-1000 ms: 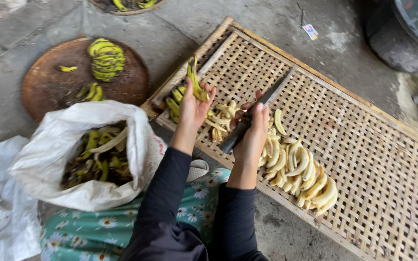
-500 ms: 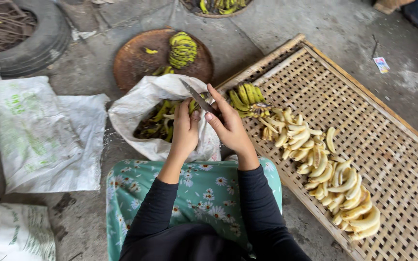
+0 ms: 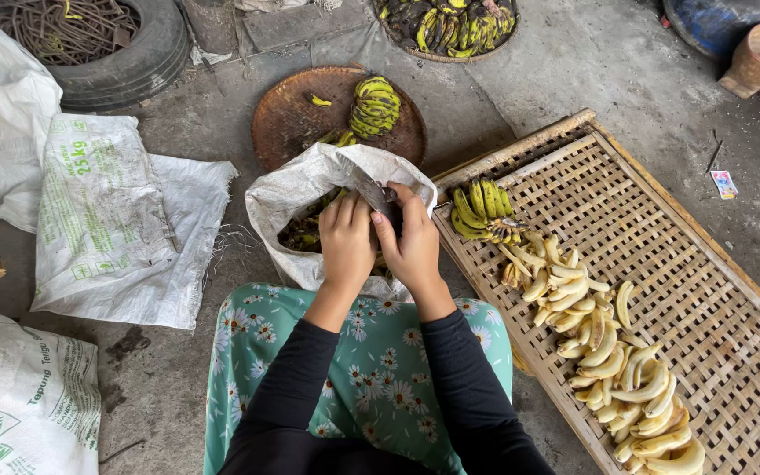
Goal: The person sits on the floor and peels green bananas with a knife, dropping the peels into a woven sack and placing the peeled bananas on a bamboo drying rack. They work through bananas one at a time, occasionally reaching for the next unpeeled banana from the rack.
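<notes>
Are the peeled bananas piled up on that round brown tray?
No, the pale peeled bananas lie in a row on the woven bamboo rack; the round brown tray holds only unpeeled green ones.

Two hands [image 3: 380,242], one knife [image 3: 371,192], one woven tray [image 3: 705,290], one tyre [image 3: 125,53], one open sack [image 3: 292,189].

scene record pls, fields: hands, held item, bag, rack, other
left hand: left hand over the white sack, touching the right hand
right hand: right hand grips a knife, blade up-left
sack: open, holds dark peels
rack: woven bamboo rack with peeled bananas in a row and an unpeeled green bunch
other: round tray with green bananas; tyre
</notes>
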Motion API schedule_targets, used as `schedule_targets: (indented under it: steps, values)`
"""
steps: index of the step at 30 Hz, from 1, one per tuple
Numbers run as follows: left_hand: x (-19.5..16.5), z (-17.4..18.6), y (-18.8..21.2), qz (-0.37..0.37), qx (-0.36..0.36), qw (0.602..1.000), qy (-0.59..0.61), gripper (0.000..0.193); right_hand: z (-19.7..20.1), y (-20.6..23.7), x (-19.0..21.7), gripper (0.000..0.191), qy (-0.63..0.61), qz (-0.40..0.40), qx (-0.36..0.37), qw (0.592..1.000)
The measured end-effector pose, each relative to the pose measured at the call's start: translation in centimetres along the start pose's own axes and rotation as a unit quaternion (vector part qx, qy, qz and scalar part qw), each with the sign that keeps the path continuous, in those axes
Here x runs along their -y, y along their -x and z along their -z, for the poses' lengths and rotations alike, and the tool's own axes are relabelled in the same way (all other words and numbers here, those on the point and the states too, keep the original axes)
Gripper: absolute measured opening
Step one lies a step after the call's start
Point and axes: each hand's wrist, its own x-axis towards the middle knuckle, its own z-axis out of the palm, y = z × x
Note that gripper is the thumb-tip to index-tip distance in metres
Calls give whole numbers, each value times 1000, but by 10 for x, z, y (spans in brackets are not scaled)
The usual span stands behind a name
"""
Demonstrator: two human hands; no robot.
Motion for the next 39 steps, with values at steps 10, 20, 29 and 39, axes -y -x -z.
schedule_targets:
  steps: [10, 20, 29, 39]
  values:
    - [22, 0, 1, 45, -69, 975, 206, 36, -16, -12, -13, 43, -586, -343, 63, 731]
    - [73, 11, -8, 189, -310, 673, 645, 34, -43, -2, -82, 33, -643, -469, 60, 603]
    - [65, -15, 10, 375, -200, 562, 710, 49, -41, -9, -33, 32, -453, -355, 116, 809]
    - [18, -35, 33, 414, -158, 713, 543, 32, -27, -8, -9, 16, -115, -8, 69, 991]
